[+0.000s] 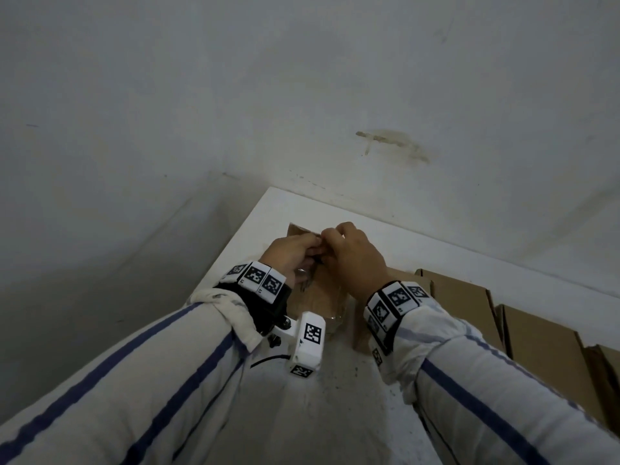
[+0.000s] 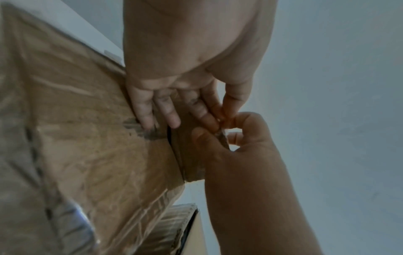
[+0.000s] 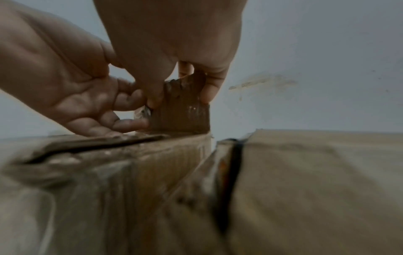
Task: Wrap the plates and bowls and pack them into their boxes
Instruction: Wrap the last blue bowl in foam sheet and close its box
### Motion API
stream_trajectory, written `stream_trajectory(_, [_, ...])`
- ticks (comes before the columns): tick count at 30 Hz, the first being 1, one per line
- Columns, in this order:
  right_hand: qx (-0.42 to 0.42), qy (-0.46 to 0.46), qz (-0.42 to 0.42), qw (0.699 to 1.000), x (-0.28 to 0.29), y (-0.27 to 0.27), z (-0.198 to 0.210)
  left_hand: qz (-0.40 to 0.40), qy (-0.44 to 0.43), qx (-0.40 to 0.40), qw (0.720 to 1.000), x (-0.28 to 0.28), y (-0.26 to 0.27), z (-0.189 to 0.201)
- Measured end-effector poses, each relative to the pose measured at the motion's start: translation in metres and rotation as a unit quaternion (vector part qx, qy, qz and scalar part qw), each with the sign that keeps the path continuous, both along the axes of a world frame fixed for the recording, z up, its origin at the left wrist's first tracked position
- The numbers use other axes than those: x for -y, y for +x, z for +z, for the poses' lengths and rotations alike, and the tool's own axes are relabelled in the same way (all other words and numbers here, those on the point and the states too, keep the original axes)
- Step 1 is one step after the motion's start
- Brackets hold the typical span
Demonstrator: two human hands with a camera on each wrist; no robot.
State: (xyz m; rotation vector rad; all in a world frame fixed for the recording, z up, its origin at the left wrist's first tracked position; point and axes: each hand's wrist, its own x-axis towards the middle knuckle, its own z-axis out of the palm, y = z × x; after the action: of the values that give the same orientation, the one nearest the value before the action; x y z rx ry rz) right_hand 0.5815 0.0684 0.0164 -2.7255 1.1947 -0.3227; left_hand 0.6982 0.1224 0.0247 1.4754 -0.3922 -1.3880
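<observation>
A brown cardboard box (image 1: 315, 297) wrapped in shiny clear tape lies on the white table (image 1: 335, 414). At its far end a small cardboard flap (image 3: 183, 113) stands up. My right hand (image 1: 349, 253) pinches this flap between thumb and fingers (image 3: 181, 101). My left hand (image 1: 295, 250) meets it there. Its thumb and forefinger pinch the flap's edge (image 2: 222, 120), and its other fingers (image 2: 167, 115) lie straight on the box top (image 2: 87, 138). What is inside the box is hidden. No plate or bowl is visible.
A row of plain cardboard boxes (image 1: 536, 330) stands along the wall at the right, one close beside the taped box (image 3: 316, 172). The table's left edge (image 1: 235, 250) drops off near my left wrist. A pale wall rises just behind the table.
</observation>
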Motion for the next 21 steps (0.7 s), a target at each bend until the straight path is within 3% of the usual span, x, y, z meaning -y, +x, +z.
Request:
stream_trajectory(4, [0.028,0.003,-0.021,0.999,0.001,0.007,0.002,-0.009,-0.066,0.029,0.997,-0.008,0.003,0.001])
stream_trajectory(6, [0.036,0.023,-0.039,0.998,0.002,0.01,0.004,-0.066,-0.076,0.17,0.98,-0.012,0.006,-0.002])
stream_trajectory(7, [0.04,0.031,-0.043,0.998,0.002,0.01,0.006,-0.108,-0.069,0.275,0.953,-0.016,0.008,-0.004])
stream_trajectory(9, [0.055,0.045,-0.046,0.996,0.001,0.01,0.008,-0.196,-0.058,0.462,0.863,-0.025,0.013,-0.011])
stream_trajectory(11, [0.076,0.071,-0.052,0.993,0.0,0.009,0.009,-0.255,-0.03,0.574,0.777,-0.035,0.019,-0.02])
stream_trajectory(12, [0.085,0.082,-0.053,0.992,-0.001,0.008,0.009,-0.252,-0.003,0.602,0.758,-0.039,0.022,-0.024])
stream_trajectory(13, [0.09,0.088,-0.052,0.991,-0.003,0.007,0.009,-0.237,0.028,0.615,0.752,-0.042,0.026,-0.027])
stream_trajectory(15, [0.079,0.077,-0.044,0.993,-0.009,0.005,0.01,-0.194,0.064,0.605,0.77,-0.045,0.031,-0.029])
stream_trajectory(18, [-0.03,-0.035,0.024,0.999,-0.023,0.003,0.009,-0.16,0.057,0.569,0.804,-0.048,0.033,-0.028])
stream_trajectory(21, [-0.085,-0.042,0.102,0.99,-0.037,0.003,0.005,-0.197,0.046,0.575,0.793,-0.048,0.034,-0.027])
